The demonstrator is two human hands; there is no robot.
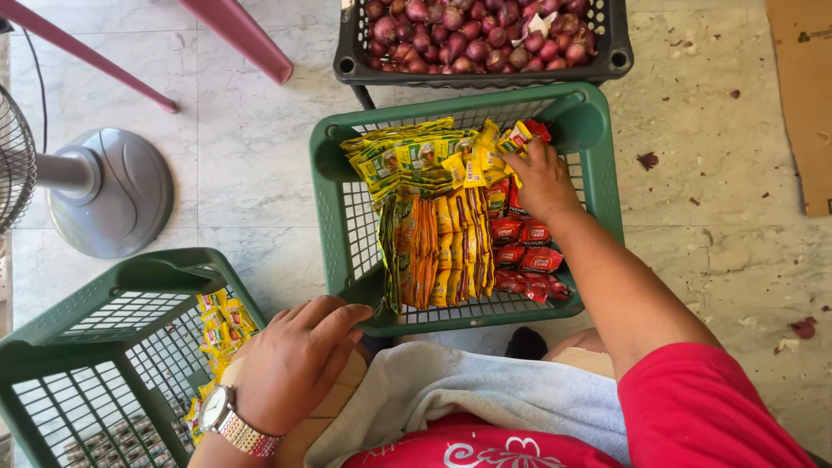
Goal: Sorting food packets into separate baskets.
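Most of the sorting is looking done from where I stand: the green crate (pixel 598 156) is already holding neat rows of sachets, green-and-yellow strips (pixel 407 156) along the far side, orange and yellow ones (pixel 438 251) standing on edge in the middle, red packets (pixel 524 256) down the near right. The right hand (pixel 542 178) is reaching into the far right corner, fingers curled on a small bunch of yellow and red sachets (pixel 516 137), seemingly tucking them in. The left hand (pixel 295 360) is resting loosely open at the crate's near left rim, gripping nothing. A second green crate (pixel 113 295) to the left is holding only a few yellow sachets (pixel 221 325), so I judge little is left to move. Room is getting tight inside: only a strip of bare mesh is remaining along the left wall. Beyond it, a black crate of onions (pixel 485 39) is crowding the far edge.
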